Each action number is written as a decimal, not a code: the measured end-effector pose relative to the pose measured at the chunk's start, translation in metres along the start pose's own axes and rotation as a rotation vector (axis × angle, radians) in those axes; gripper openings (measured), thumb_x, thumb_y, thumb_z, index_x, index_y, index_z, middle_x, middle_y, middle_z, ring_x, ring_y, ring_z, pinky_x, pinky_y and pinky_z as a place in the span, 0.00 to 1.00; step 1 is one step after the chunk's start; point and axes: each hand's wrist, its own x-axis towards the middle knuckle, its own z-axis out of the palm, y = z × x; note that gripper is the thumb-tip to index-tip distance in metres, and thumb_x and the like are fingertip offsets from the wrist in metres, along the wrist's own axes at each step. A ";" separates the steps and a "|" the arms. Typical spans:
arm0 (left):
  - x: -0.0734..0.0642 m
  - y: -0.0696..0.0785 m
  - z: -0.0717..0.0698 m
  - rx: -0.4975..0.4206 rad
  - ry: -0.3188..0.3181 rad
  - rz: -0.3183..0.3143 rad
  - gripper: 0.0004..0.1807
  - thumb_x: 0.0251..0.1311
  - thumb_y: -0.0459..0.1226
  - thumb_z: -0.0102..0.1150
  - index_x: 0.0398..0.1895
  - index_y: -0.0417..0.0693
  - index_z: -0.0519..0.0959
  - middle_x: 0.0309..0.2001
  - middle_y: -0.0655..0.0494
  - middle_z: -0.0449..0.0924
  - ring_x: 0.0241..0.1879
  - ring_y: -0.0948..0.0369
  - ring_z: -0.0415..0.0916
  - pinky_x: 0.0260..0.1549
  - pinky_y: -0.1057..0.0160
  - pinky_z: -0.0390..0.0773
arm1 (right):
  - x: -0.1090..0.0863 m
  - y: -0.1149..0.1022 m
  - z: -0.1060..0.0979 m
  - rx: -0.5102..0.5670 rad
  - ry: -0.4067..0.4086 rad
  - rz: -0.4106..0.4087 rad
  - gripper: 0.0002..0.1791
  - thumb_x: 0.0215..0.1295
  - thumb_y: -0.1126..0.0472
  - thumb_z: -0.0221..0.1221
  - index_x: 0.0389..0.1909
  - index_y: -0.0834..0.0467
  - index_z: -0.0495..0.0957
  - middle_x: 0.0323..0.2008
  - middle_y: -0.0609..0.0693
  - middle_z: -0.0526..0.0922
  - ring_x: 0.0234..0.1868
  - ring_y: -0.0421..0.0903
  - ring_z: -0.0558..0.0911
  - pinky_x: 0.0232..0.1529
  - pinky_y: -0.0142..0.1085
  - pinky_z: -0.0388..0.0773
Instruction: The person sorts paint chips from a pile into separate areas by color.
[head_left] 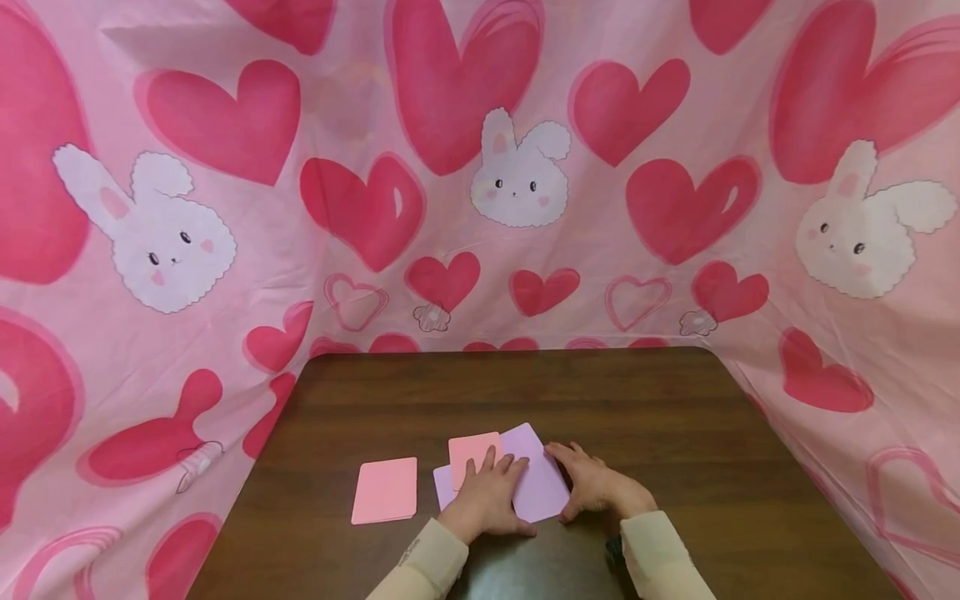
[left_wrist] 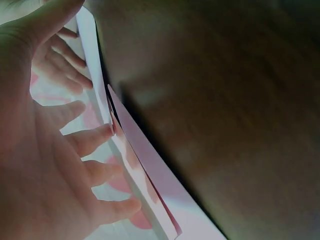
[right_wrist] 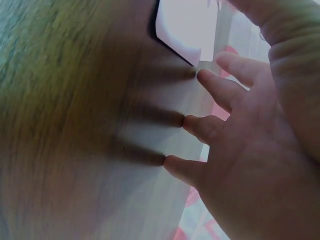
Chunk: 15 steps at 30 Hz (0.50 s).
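My left hand lies palm down with spread fingers over a pink card and the near part of a lavender card. Part of another lavender piece shows under the pink card's left side; whether it joins the first is hidden. In the left wrist view the fingertips meet the cards, whose edges are slightly lifted and overlapping. My right hand stands at the lavender card's right side, index finger and thumb by its edge. In the right wrist view its other fingertips rest on the wood.
A small stack of pink cards lies left of my left hand on the brown wooden table. A pink cloth with hearts and rabbits hangs round the table's back and sides. A dark object shows at the right cuff.
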 end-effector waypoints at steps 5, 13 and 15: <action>0.000 0.000 0.002 -0.009 0.002 0.010 0.54 0.39 0.65 0.75 0.72 0.57 0.69 0.68 0.52 0.71 0.72 0.41 0.61 0.62 0.31 0.62 | -0.001 -0.004 -0.001 0.015 -0.004 0.053 0.58 0.35 0.60 0.82 0.73 0.54 0.65 0.72 0.59 0.67 0.75 0.72 0.54 0.61 0.77 0.56; -0.001 0.001 0.003 -0.037 0.010 0.022 0.51 0.41 0.62 0.77 0.70 0.54 0.71 0.67 0.52 0.73 0.70 0.41 0.64 0.61 0.30 0.63 | -0.006 -0.009 -0.001 0.022 -0.005 0.006 0.57 0.36 0.63 0.82 0.72 0.56 0.65 0.71 0.58 0.66 0.69 0.69 0.65 0.61 0.74 0.60; -0.001 0.001 0.002 -0.041 0.013 0.022 0.51 0.41 0.62 0.77 0.70 0.54 0.71 0.67 0.52 0.73 0.70 0.42 0.64 0.60 0.30 0.64 | -0.004 -0.010 0.000 0.014 -0.003 0.009 0.57 0.36 0.63 0.82 0.72 0.55 0.65 0.72 0.57 0.66 0.71 0.71 0.61 0.61 0.75 0.58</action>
